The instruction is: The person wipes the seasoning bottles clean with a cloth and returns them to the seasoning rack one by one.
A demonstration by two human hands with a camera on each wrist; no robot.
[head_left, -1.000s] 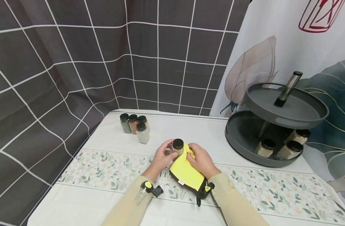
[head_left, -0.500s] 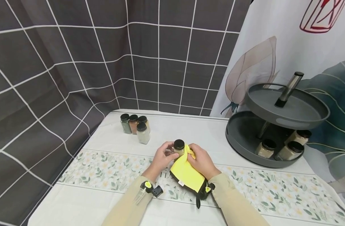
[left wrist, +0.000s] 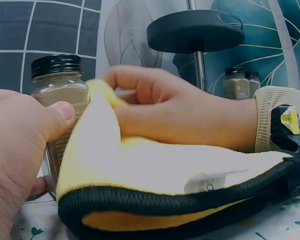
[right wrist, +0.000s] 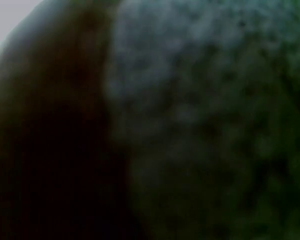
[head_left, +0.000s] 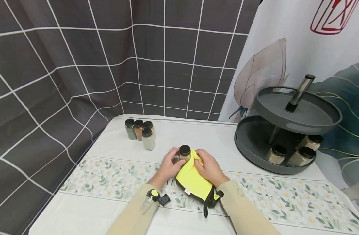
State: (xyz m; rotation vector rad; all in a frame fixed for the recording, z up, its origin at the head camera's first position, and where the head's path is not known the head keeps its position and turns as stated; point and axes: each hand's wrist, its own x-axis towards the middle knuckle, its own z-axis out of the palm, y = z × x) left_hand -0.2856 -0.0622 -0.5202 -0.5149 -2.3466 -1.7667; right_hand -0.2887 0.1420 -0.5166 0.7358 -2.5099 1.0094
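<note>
Near the middle of the table, my left hand (head_left: 170,164) grips a glass spice jar (left wrist: 65,95) with a black lid and brownish contents. In the left wrist view the thumb lies along the jar's side. My right hand (head_left: 210,167) pinches a yellow cloth (head_left: 194,181) with a black border and holds it against the jar's right side. The cloth's lower part hangs down toward me, with a small white tag and a black loop at its edge. The right wrist view is dark and blurred, nearly filled by something close to the lens.
A group of black-lidded spice jars (head_left: 149,140) stands at the back left of the table. On the right is a dark grey two-tier turntable (head_left: 247,153); several jars (head_left: 275,155) sit on its lower tier. A floral band (head_left: 108,179) crosses the white tablecloth.
Both hands keep their hold on the jar and the yellow cloth. Only very slight shifts show, with the cloth's black loop hanging a little lower.
</note>
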